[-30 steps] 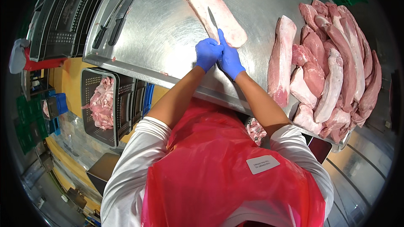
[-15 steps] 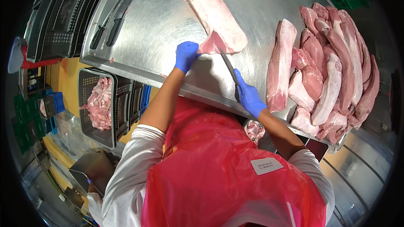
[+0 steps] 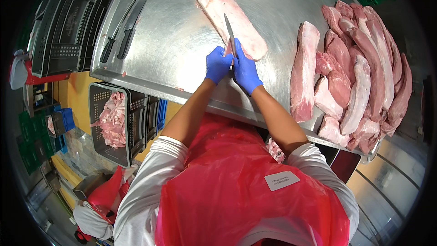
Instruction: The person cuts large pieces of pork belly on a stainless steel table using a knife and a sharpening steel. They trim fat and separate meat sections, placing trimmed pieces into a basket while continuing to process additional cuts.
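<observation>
A long slab of pale, fat-covered meat (image 3: 223, 7) lies slanting across the steel table, its near end close to my hands. My left hand (image 3: 218, 64), in a blue glove, is closed on a small flap of meat (image 3: 229, 51) at that near end. Beside it, almost touching, my right hand (image 3: 246, 70) grips a knife (image 3: 229, 26). The blade points away from me and lies over the slab; the handle is mostly hidden in the glove.
On the steel table (image 3: 168, 32), a knife (image 3: 132, 23) and a thin rod-like tool (image 3: 109, 45) lie at left. One meat strip (image 3: 304, 70) and a pile of meat cuts (image 3: 364, 73) lie right. A grey crate (image 3: 127, 150) of trimmings stands below left. Another person (image 3: 98, 212) is at lower left.
My right hand has moved up and left beside my left hand, and the knife now points away over the slab. My left hand has shifted right. A person has come into view at lower left.
</observation>
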`<state>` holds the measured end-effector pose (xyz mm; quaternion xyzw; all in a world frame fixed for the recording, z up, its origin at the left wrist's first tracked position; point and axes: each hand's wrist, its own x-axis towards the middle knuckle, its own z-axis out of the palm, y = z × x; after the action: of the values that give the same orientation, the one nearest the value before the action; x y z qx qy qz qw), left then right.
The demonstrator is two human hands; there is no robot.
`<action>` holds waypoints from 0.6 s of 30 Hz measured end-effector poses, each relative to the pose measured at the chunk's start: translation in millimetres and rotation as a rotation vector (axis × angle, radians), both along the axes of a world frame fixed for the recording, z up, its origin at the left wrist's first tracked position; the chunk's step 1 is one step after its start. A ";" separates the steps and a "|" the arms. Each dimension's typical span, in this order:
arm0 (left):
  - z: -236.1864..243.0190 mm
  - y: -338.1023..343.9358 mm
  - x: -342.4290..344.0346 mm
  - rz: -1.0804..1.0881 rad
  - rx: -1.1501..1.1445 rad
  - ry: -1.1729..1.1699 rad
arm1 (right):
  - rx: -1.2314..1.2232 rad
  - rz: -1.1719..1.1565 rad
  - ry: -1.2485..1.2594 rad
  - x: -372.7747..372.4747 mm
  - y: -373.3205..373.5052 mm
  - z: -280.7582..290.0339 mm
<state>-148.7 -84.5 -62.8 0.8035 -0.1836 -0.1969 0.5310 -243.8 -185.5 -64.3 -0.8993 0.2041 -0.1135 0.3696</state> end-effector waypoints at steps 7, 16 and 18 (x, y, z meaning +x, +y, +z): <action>-15.5 -6.0 2.1 -0.016 -0.004 -0.127 | 0.243 0.017 0.242 -48.7 21.1 15.7; 24.8 -25.1 11.6 -0.057 -0.007 -0.099 | 0.212 -0.064 0.030 -1.4 21.4 -60.3; 37.3 -23.9 14.6 -0.100 -0.004 0.010 | 0.239 -0.042 -0.031 5.7 24.0 -71.3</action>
<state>-134.2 -108.4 -25.5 0.7912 -0.2211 -0.2267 0.5231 -238.0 -161.6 -135.6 -0.8425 0.2291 -0.1101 0.4750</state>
